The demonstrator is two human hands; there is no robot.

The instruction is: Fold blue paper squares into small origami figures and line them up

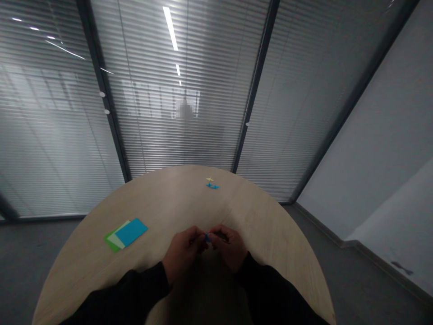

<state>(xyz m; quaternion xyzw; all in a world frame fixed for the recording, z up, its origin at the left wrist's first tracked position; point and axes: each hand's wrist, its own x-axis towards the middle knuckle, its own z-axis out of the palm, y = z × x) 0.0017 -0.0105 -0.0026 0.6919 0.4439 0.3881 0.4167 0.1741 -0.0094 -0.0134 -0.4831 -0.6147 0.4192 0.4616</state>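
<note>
**Left hand (184,253) and right hand (230,247) pinch a blue scrap (207,238)**

A glass partition (176,135) with blinds stands behind the curved wooden bench (169,203). Stacked blue, pale and green cards (126,234) lie left on it; a yellow piece (209,179) and a blue piece (212,186) sit near the far edge. Both grips are together, clamped on the scrap, which sits between the fingertips at the centre, near the front of the bench.
</note>
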